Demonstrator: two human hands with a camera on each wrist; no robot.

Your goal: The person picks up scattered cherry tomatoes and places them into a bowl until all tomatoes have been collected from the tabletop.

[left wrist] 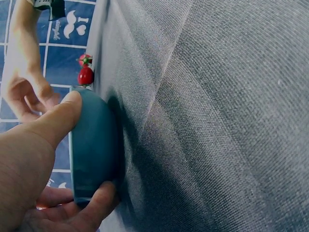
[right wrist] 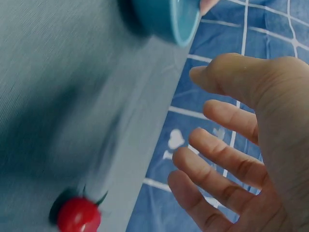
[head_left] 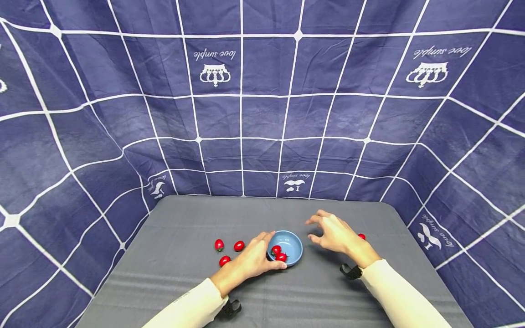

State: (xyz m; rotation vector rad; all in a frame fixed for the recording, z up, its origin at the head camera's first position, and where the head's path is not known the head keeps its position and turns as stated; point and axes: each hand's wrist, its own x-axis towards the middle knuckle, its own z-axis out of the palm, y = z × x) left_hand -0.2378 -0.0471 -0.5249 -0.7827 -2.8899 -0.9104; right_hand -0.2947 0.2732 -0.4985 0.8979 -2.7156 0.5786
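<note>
A small blue bowl (head_left: 295, 261) stands upright on the grey table, with two red cherry tomatoes (head_left: 280, 257) inside. My left hand (head_left: 255, 256) grips the bowl from its left side. In the left wrist view its thumb lies at the rim and its fingers curl round the far side of the bowl (left wrist: 94, 140). To the right of the bowl, my right hand (head_left: 337, 234) is raised over the table with fingers loosely bent and holding nothing. The right wrist view shows these fingers (right wrist: 227, 150) spread apart, a tomato (right wrist: 78, 215) on the table below.
Left of the bowl lie three more tomatoes (head_left: 239, 246) on the grey cloth-covered table (head_left: 184, 218). Another tomato (head_left: 361, 236) shows partly behind the right wrist. Blue curtains (head_left: 262, 118) with white grid lines enclose the table's back and sides.
</note>
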